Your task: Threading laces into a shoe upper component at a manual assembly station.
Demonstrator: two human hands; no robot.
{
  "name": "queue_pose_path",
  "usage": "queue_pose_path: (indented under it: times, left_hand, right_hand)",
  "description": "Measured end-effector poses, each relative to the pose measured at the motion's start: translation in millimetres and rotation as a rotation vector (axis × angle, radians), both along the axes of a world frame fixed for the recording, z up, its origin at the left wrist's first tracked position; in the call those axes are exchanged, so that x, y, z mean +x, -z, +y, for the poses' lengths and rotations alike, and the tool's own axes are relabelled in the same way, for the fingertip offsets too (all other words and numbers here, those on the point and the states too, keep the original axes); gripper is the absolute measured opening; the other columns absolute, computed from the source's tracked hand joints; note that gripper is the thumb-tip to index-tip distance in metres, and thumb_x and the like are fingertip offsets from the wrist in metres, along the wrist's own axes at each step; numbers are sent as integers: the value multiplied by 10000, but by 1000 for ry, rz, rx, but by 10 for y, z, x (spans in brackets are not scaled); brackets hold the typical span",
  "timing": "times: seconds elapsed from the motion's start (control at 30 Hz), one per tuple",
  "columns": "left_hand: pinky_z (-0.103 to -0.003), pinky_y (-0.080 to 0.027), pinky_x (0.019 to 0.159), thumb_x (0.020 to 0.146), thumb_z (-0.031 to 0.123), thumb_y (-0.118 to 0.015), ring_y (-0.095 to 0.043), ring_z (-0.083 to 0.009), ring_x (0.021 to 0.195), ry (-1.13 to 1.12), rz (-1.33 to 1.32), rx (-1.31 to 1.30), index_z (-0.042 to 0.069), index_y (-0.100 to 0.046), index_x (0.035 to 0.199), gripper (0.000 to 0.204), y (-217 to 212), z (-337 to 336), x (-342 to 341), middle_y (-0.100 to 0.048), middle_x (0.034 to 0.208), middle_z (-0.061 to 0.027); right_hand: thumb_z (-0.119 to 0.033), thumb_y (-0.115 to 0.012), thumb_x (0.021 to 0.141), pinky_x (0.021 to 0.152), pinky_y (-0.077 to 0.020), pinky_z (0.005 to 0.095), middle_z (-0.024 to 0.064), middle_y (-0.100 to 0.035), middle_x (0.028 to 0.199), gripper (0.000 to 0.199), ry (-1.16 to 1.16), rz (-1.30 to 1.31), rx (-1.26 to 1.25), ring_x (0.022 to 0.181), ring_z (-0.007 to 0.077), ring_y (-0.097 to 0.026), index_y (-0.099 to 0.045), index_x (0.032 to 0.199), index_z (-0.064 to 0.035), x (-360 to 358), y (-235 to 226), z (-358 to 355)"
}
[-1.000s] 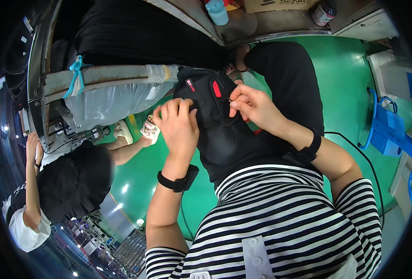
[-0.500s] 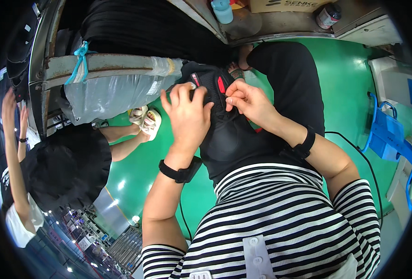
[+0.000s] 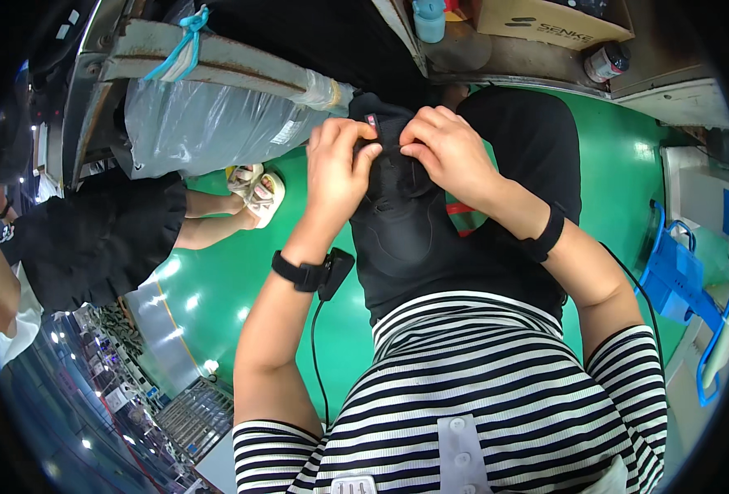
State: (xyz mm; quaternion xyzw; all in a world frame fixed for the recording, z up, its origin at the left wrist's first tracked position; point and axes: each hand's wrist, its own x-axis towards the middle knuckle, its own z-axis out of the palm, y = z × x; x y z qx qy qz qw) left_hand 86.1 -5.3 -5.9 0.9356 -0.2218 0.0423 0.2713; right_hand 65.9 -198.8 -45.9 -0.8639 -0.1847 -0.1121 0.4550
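A black shoe (image 3: 393, 235) lies across my lap, its rounded toe toward my body and its collar pointing away. A small red-and-white tag shows near the collar, by my left fingertips. My left hand (image 3: 331, 169) is closed in a pinch on the shoe's left edge beside the lacing. On the opposite edge, my right hand (image 3: 455, 160) pinches with thumb and forefinger, its other fingers curled. Both hands hide parts of the shoe's sides. Whether a lace is between the fingers is too small to tell.
To the left, a plastic-wrapped bundle (image 3: 216, 123) lies beneath a rusty metal rail (image 3: 225, 58) tied with blue cord. A person in a black skirt (image 3: 105, 239) stands there. A cardboard box (image 3: 545, 20) and dark bottle (image 3: 607, 62) sit on the far shelf. A blue stool (image 3: 677, 276) stands right.
My right hand has turned and moved in against the shoe, covering the red patch seen earlier. My left fingers have gone from spread to pinching. The other person's raised arms have come down.
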Motion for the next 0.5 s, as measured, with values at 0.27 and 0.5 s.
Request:
queue_pose_path:
  times: [0.27,0.5]
  left_hand:
    - [-452,-377,905,719,56,-702,-516,-304,1058,72,-156,264,79,-667,825,113,83,-37,-203,-570,980,-75]
    - [-529,-342,1013,715,77,-698,-511,-290,1084,128,-194,356,45,-650,796,99,-91,-200,-275,-568,994,-78]
  right_hand:
    - [-111,-685,822,734,-459,383,73,-601,802,68,25,176,153,823,282,-576,-642,851,-68,-150,100,-78]
    - [-113,-691,819,727,-462,378,79,-615,813,81,72,300,268,826,286,-575,-647,858,-57,-279,168,-120]
